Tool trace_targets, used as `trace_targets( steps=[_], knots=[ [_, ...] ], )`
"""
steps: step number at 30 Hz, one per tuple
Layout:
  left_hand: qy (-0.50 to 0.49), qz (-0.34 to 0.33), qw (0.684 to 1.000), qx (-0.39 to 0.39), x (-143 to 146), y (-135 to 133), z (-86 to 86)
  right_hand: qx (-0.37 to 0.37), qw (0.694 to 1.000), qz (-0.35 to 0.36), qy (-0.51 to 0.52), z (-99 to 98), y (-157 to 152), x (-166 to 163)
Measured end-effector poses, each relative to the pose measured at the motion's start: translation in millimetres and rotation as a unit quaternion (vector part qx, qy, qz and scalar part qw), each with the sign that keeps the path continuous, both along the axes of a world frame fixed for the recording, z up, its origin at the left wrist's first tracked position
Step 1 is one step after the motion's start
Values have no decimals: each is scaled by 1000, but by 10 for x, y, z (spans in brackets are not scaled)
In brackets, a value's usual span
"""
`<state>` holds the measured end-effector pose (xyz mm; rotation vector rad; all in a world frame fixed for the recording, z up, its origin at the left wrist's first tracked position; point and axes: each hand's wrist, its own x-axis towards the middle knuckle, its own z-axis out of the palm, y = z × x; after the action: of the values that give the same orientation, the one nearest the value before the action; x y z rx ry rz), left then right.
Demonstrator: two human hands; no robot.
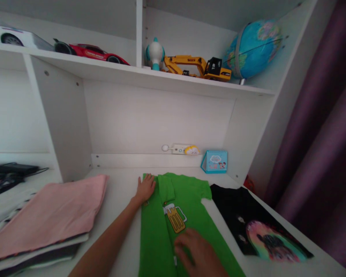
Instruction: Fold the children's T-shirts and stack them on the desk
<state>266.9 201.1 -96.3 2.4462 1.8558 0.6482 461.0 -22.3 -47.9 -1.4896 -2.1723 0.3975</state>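
Note:
A green T-shirt [190, 200] with a beer mug print [175, 218] lies on the white desk. Its left side is folded inward, with that sleeve turned back over the fold. My left hand [146, 187] rests flat on the folded side near the top edge, fingers spread. Over the lower part of the shirt is my right hand [197, 252], slightly blurred, its fingers bent and the thumb apart. Nothing shows between them. Whether this hand touches the cloth I cannot tell. The shirt's bottom edge is outside the view.
A stack topped by a pink garment [63, 207] lies at left. To the right is a black shirt [248, 219] with a rainbow print. A blue desk calendar [215, 161] and a power strip [180, 148] are at the back. Toys and a globe [253, 50] occupy the overhead shelf [173, 79].

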Motion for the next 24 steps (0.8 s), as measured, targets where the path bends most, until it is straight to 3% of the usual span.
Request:
trace_targets(
  steps=[4,7,9,16,24],
  knots=[
    [76,26,996,-45,-74,-51,6,-55,989,-98,-96,192,990,86],
    [90,55,993,-58,-85,-74,-41,-63,982,-156,-89,115,1597,12],
    [87,72,992,-51,-74,-78,-67,-70,976,-189,-79,4,1842,-82],
    [65,75,994,-46,-58,-81,-75,-74,965,-249,-39,-313,2067,-317],
    [59,81,994,-55,-50,-98,-45,-3,978,-205,33,-319,2158,-382]
  ],
)
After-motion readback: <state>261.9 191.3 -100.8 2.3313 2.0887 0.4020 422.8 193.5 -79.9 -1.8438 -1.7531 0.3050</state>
